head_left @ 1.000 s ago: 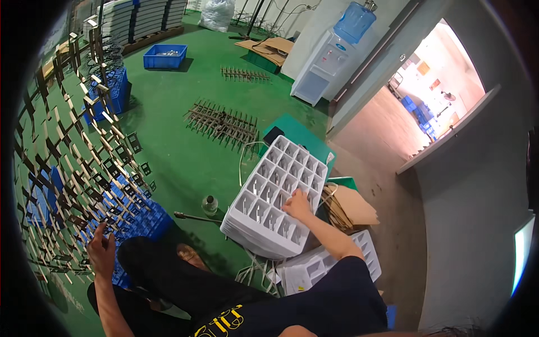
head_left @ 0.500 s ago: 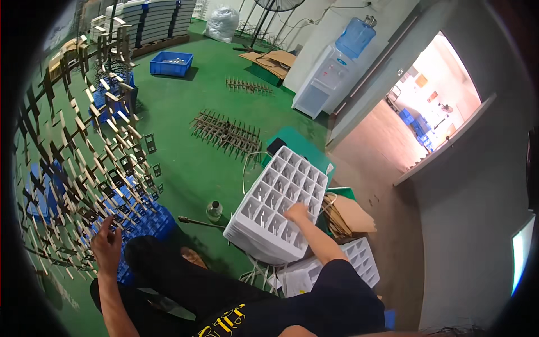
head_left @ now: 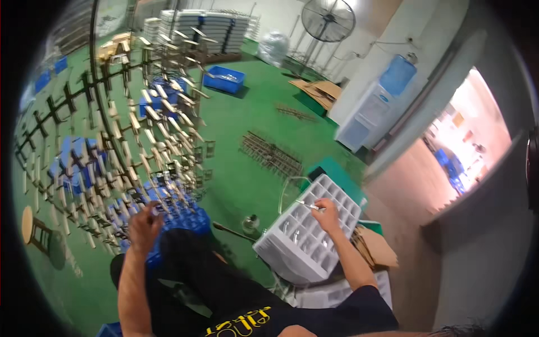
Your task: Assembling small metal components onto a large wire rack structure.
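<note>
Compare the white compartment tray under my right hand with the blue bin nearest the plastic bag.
The white compartment tray is divided into many cells; the blue bin shows no dividers. The tray is close, under the right hand; the bin stands farther off on the green floor. Both are open-topped.

doorway (head_left: pixel 473 109) glares white; motion blur softens the scene; edges curve into black.

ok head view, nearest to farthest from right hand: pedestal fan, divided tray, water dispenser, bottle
1. Divided white tray, under right hand
2. Clear bottle, left of tray
3. Water dispenser, ahead by wall
4. Pedestal fan, farthest back
</note>
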A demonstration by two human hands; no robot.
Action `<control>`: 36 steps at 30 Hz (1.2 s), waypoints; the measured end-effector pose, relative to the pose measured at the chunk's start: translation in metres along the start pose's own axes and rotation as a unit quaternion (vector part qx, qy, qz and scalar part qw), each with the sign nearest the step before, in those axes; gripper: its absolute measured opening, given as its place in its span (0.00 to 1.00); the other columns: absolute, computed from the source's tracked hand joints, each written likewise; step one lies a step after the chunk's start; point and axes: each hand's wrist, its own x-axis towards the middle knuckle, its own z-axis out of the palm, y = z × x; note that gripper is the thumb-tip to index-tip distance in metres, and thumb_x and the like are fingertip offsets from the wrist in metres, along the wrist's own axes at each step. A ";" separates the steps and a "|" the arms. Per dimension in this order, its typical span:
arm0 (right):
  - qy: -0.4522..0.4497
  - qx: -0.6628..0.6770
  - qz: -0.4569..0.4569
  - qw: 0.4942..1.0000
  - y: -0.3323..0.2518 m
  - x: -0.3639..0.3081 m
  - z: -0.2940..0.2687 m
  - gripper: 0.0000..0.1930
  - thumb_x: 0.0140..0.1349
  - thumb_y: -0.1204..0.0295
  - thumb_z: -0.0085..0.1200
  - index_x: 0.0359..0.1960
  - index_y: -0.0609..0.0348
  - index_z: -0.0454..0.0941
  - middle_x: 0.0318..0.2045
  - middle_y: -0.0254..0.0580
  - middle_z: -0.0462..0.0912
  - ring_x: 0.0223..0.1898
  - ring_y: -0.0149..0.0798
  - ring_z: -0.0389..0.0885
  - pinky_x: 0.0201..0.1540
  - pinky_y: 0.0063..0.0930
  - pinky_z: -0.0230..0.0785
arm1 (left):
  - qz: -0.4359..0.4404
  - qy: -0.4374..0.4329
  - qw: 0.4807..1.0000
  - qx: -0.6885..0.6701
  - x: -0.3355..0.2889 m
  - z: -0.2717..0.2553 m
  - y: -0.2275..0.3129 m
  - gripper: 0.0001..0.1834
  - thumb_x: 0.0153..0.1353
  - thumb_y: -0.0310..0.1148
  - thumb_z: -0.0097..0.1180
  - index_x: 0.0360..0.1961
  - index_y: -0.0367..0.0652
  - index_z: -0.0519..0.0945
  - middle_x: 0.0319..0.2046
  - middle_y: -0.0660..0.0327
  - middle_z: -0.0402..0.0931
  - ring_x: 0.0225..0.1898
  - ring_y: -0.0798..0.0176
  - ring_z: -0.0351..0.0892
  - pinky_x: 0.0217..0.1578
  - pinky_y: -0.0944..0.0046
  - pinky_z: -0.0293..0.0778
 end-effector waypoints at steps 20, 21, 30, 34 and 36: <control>-0.106 0.136 -0.329 0.928 -0.228 0.204 0.093 0.10 0.45 0.68 0.61 0.25 0.61 0.77 0.33 0.40 0.77 0.36 0.42 0.74 0.39 0.32 0.66 | -0.176 -0.070 0.895 -0.404 0.139 0.033 0.109 0.21 0.56 0.41 0.54 0.40 0.30 0.74 0.15 0.60 0.73 0.11 0.75 0.66 0.10 0.74 0.61; -0.106 0.101 -0.353 0.924 -0.233 0.213 0.094 0.09 0.46 0.68 0.60 0.25 0.60 0.78 0.33 0.39 0.77 0.37 0.43 0.74 0.41 0.33 0.66 | -0.174 -0.068 0.896 -0.402 0.150 0.035 0.113 0.21 0.56 0.41 0.54 0.40 0.30 0.74 0.15 0.60 0.73 0.11 0.75 0.66 0.10 0.74 0.61; -0.127 -0.012 -0.439 0.889 -0.260 0.244 0.106 0.08 0.48 0.66 0.58 0.26 0.56 0.78 0.36 0.37 0.76 0.40 0.45 0.71 0.44 0.36 0.65 | -0.422 -0.109 0.800 -0.413 0.221 0.045 0.127 0.41 0.43 0.71 0.49 0.22 0.33 0.73 0.11 0.61 0.70 0.08 0.71 0.63 0.07 0.73 0.57; -0.157 -0.043 -0.444 0.881 -0.271 0.240 0.106 0.07 0.48 0.68 0.58 0.25 0.57 0.77 0.34 0.39 0.75 0.38 0.44 0.72 0.42 0.34 0.65 | -0.425 -0.136 0.803 -0.395 0.227 0.043 0.118 0.43 0.40 0.74 0.47 0.18 0.34 0.72 0.10 0.62 0.68 0.06 0.71 0.60 0.06 0.72 0.55; -0.153 -0.020 -0.446 0.882 -0.272 0.241 0.110 0.07 0.48 0.68 0.58 0.25 0.57 0.78 0.35 0.38 0.75 0.39 0.44 0.72 0.42 0.35 0.66 | -0.415 -0.142 0.810 -0.389 0.228 0.042 0.116 0.43 0.40 0.75 0.46 0.17 0.35 0.71 0.09 0.62 0.68 0.06 0.71 0.58 0.06 0.72 0.54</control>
